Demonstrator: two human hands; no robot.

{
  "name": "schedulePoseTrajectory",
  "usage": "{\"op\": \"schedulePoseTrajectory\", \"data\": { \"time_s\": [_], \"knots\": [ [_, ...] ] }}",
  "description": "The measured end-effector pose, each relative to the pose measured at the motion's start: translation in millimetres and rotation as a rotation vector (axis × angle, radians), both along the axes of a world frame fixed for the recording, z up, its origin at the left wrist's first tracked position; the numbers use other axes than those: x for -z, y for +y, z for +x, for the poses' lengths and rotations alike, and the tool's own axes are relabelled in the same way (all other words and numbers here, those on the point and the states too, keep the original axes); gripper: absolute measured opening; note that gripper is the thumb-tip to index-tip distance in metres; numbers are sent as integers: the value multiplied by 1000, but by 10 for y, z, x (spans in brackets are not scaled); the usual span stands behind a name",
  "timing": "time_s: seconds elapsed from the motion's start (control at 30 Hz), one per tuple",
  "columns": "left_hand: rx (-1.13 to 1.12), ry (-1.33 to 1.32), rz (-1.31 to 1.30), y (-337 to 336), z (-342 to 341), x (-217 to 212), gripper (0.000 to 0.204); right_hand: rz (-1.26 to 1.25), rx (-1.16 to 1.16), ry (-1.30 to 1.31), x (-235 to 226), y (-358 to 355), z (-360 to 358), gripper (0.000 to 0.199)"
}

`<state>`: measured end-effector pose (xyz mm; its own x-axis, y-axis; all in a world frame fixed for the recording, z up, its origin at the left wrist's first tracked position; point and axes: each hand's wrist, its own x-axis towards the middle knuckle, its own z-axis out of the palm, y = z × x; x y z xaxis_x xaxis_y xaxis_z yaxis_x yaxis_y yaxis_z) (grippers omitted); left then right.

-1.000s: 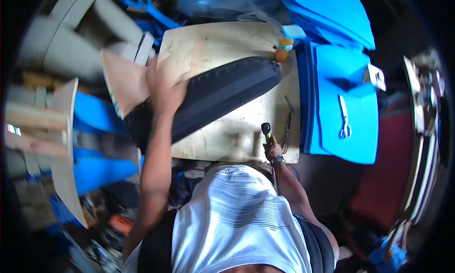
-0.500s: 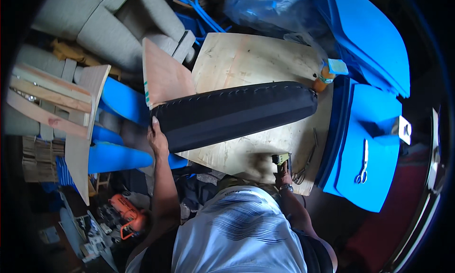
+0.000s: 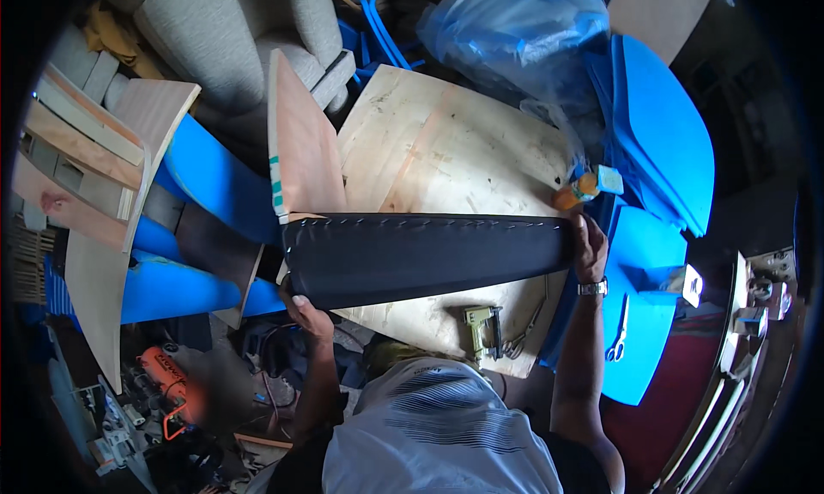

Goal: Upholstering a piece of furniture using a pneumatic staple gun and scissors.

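Holding the black upholstered panel (image 3: pixel 425 255) lengthwise across the plywood worktop (image 3: pixel 446 151); I see left hand (image 3: pixel 302 309) clamped at its left end, right hand (image 3: pixel 589 245) gripping its right end.

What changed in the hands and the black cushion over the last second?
The right hand left the staple gun and took hold of the black cushion's right end. The left hand moved from the cushion's top to its lower left corner. The cushion turned from slanted to level. The staple gun stays on the plywood board, and the scissors stay on the blue foam.
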<state>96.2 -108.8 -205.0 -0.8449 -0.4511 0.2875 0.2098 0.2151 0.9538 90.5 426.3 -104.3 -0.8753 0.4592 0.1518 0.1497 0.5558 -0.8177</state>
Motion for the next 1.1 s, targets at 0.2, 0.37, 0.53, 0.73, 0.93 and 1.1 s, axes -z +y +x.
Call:
{"op": "schedulePoseTrajectory", "data": {
  "time_s": [0.2,0.37,0.53,0.73,0.93,1.1],
  "knots": [
    [55,-187,146,-319,-276,212,56,29,266,74,132,-4,-362,46],
    [43,-300,-149,-557,-549,367,49,-373,453,152,353,84,-516,51],
    [60,-168,-585,-307,-1116,-536,50,-107,416,-9,310,191,-421,54],
    [368,-189,-438,457,-2267,-2017,52,-117,497,-135,810,-232,385,54],
    [607,-340,-796,1344,-3446,-1882,56,-460,623,-382,1811,-1355,1256,57],
    [699,-350,-720,1928,-3688,-1663,55,-617,613,-448,2428,-1745,1330,60]
  ]
}}
